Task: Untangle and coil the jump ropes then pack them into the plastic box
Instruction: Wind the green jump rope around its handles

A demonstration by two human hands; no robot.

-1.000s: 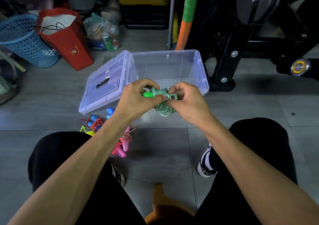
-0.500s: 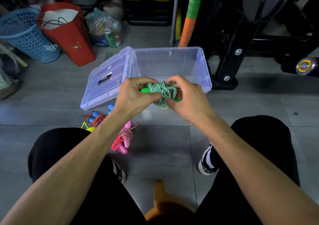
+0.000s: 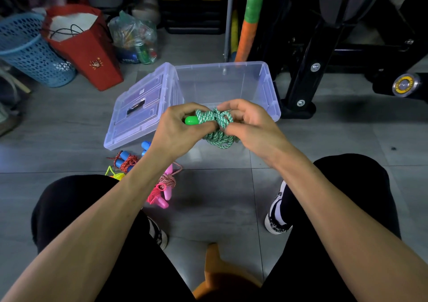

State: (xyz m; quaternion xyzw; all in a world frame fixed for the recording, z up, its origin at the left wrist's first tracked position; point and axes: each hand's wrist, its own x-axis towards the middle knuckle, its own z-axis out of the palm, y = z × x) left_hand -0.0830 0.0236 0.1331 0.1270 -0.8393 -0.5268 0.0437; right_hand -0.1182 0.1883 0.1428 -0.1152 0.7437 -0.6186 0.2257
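Both the left hand point(image 3: 178, 130) and right hand point(image 3: 250, 125) pinch the green rope point(image 3: 217, 125) bundle at frame centre; loosening either could let its coils spring apart.

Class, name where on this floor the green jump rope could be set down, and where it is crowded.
Free: the bare grey tiles between the person's two shoes, and the empty clear plastic box. Crowded: the floor left of the left hand, where the blue-handled rope and pink-handled rope lie beside the clear lid.

Dim indoor light; soft glare on floor tiles point(image 3: 196, 156); dark, shadowed background; wide-angle bending at edges; focus sharp.
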